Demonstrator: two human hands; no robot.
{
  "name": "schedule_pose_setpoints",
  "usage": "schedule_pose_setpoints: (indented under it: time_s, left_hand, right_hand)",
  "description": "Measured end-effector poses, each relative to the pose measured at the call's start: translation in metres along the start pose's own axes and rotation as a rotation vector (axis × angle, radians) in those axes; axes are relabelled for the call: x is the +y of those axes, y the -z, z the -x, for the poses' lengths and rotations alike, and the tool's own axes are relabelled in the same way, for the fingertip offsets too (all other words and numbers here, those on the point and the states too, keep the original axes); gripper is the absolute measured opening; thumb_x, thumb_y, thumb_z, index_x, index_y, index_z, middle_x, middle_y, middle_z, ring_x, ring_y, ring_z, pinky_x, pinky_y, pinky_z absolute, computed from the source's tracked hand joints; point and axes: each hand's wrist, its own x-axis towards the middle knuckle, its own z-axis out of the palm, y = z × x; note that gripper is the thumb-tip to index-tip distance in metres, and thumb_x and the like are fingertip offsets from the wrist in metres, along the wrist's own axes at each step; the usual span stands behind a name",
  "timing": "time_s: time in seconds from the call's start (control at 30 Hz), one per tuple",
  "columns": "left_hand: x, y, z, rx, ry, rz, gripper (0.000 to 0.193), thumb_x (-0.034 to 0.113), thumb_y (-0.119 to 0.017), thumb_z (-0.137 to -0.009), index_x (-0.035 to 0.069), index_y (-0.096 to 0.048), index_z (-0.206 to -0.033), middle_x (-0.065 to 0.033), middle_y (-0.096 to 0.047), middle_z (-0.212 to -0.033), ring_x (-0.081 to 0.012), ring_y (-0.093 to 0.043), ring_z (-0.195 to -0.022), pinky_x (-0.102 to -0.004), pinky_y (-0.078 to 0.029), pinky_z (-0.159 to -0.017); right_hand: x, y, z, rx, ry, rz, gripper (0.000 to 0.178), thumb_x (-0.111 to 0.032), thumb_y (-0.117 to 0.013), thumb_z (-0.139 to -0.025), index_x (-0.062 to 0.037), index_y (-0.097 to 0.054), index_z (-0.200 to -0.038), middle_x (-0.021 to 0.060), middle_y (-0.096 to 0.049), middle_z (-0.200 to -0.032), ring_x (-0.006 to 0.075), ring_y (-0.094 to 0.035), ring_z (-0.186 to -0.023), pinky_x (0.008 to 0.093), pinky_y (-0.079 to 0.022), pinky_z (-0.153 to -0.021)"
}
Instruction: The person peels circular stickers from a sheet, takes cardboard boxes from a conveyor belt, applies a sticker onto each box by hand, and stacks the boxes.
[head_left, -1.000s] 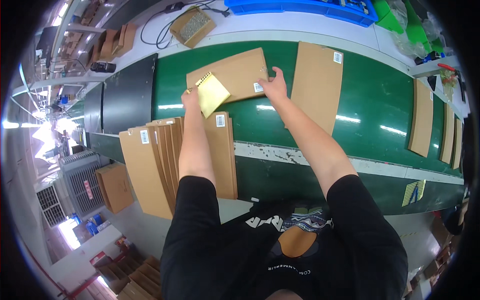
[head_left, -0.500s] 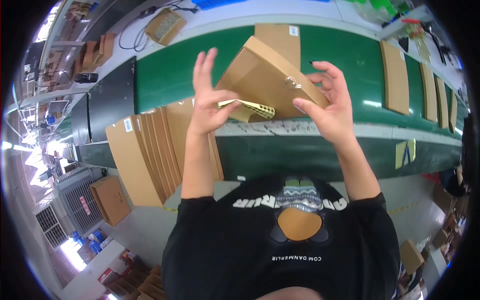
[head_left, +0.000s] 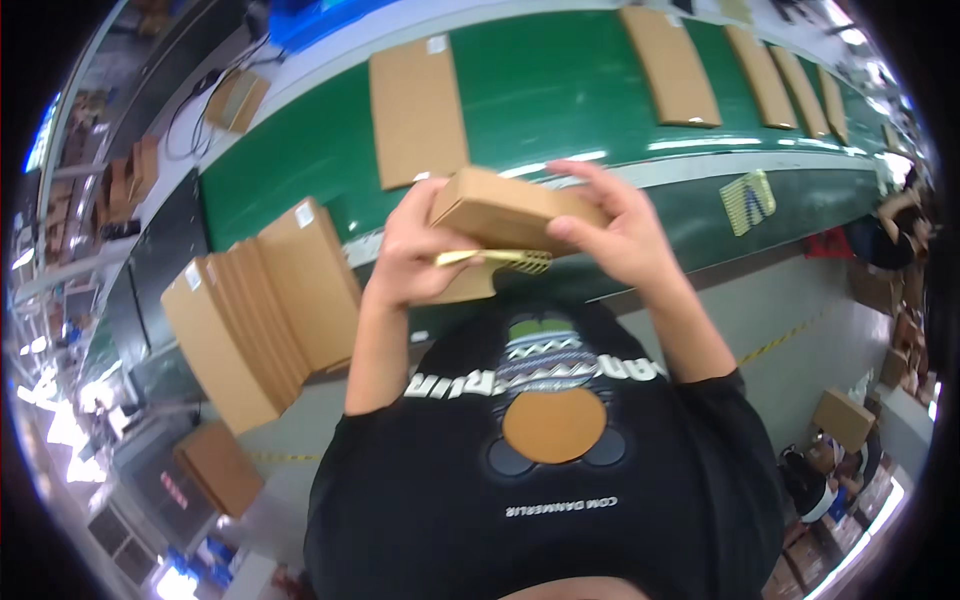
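Note:
A flat brown cardboard box (head_left: 515,208) is held between my two hands, tilted, above the near edge of the green conveyor belt (head_left: 545,75). My left hand (head_left: 408,248) closes on the box's left end. Between its thumb and fingers it also pinches a yellow sheet (head_left: 520,260) with dark round spots, which sticks out below the box. At the other end, my right hand (head_left: 625,225) grips the box, thumb on the near face and fingers behind. The backs of the box and the sheet are hidden.
One flat carton (head_left: 418,110) lies on the belt beyond my hands; several more, including a carton (head_left: 670,70), lie farther right. A row of cartons (head_left: 260,310) leans at the left. Another yellow sheet (head_left: 747,203) hangs on the belt's side. People work at the right.
The box has come lower and turned flatter. My left fingers, raised before, have folded onto its left end, still with the yellow sheet. The whole view has shifted to the right.

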Motion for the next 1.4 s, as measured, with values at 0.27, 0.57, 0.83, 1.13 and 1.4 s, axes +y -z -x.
schedule_pose_setpoints:
  time_s: [0.27,0.57,0.83,1.13,1.4]
  left_hand:
    - [0.024,-0.019,0.008,-0.015,-0.03,0.059,0.02,0.006,-0.082,-0.054,0.002,-0.072,-0.071,-0.0212,-0.06,-0.103,-0.0352,-0.063,-0.092,-0.0378,-0.05,-0.077]
    - [0.025,-0.018,0.009,-0.076,-0.064,0.004,0.022,0.006,-0.081,-0.051,0.007,-0.073,-0.071,-0.0201,-0.062,-0.102,-0.0347,-0.065,-0.088,-0.0377,-0.051,-0.074]
    - [0.027,-0.01,0.0,-0.015,-0.151,0.045,0.021,0.007,-0.084,-0.052,0.008,-0.074,-0.071,-0.0167,-0.062,-0.098,-0.0315,-0.063,-0.084,-0.0354,-0.049,-0.068]
    - [0.025,-0.002,0.008,-0.08,-0.155,0.029,0.02,0.011,-0.083,-0.053,0.01,-0.073,-0.07,-0.0146,-0.062,-0.096,-0.0297,-0.063,-0.083,-0.0344,-0.048,-0.065]
    - [0.025,0.001,0.01,-0.106,-0.152,-0.018,0.018,0.013,-0.082,-0.055,0.011,-0.073,-0.07,-0.0131,-0.063,-0.097,-0.0303,-0.063,-0.084,-0.0366,-0.048,-0.067]
  right_hand:
    - [0.019,0.008,0.026,-0.086,0.001,-0.364,0.049,-0.01,-0.068,-0.088,-0.0037,-0.051,-0.133,0.0085,-0.066,-0.103,0.0137,-0.062,-0.096,0.0285,-0.054,-0.081]
    - [0.021,0.016,0.031,-0.118,-0.149,-0.418,0.039,-0.01,-0.057,-0.095,-0.0047,-0.052,-0.134,0.0057,-0.068,-0.102,0.009,-0.06,-0.095,0.0255,-0.048,-0.087]
    - [-0.021,0.018,0.031,0.012,0.2,-0.205,0.012,-0.004,-0.057,-0.092,0.0005,-0.064,-0.1,0.0124,-0.065,-0.115,0.0174,-0.06,-0.104,0.0324,-0.045,-0.093]
    - [-0.031,-0.004,0.018,-0.238,-0.034,-0.336,0.013,-0.011,-0.061,-0.091,0.0007,-0.063,-0.086,0.0138,-0.065,-0.115,0.0119,-0.058,-0.093,0.0293,-0.045,-0.086]
    - [-0.029,-0.014,0.021,-0.132,-0.044,-0.199,0.013,-0.008,-0.063,-0.09,0.0024,-0.064,-0.083,0.0135,-0.066,-0.112,0.0098,-0.058,-0.082,0.0242,-0.048,-0.074]
